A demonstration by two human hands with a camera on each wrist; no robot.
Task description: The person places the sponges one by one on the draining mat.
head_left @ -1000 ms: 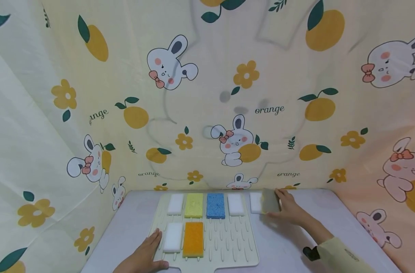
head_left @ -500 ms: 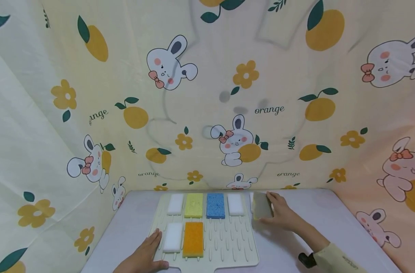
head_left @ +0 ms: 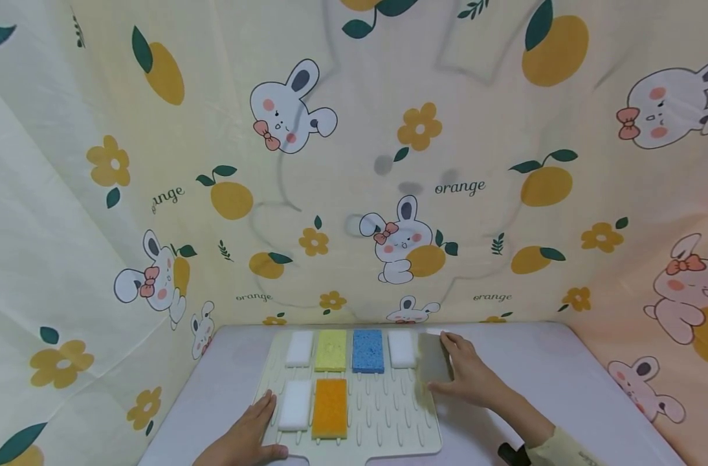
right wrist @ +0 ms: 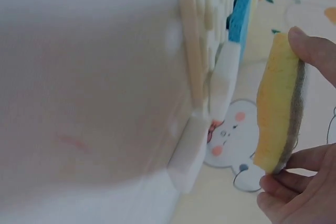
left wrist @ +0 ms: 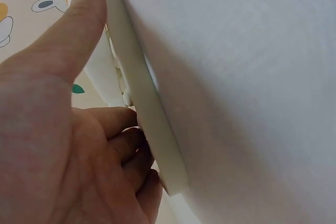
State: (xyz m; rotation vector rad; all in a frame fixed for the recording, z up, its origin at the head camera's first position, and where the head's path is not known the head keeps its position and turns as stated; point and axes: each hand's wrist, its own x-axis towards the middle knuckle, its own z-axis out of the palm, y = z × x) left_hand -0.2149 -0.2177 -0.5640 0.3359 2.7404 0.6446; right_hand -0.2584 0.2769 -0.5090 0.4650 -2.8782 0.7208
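Observation:
My right hand (head_left: 467,375) pinches a two-layer sponge (right wrist: 281,100), yellow with a grey scouring side, by its opposite ends. It hovers over the back right edge of a cream pegged board (head_left: 391,414), grey face up in the head view. My left hand (head_left: 243,430) rests at the board's front left corner, thumb spread along the front edge, fingertips touching the left side. On the board's back row lie a white sponge (head_left: 299,349), a pale yellow sponge (head_left: 331,351), a blue sponge (head_left: 368,351) and another white sponge (head_left: 402,349). Nearer me lie a white sponge (head_left: 294,406) and an orange sponge (head_left: 329,409).
A further white block (right wrist: 190,155) lies on the table beside the board's right edge, mostly covered by the held sponge in the head view. The white table (head_left: 523,362) ends at a curtain (head_left: 354,162) printed with rabbits and oranges.
My right hand has carried the yellow and grey sponge leftward, from above the table right of the board to the board's right edge. The left hand has stayed in place.

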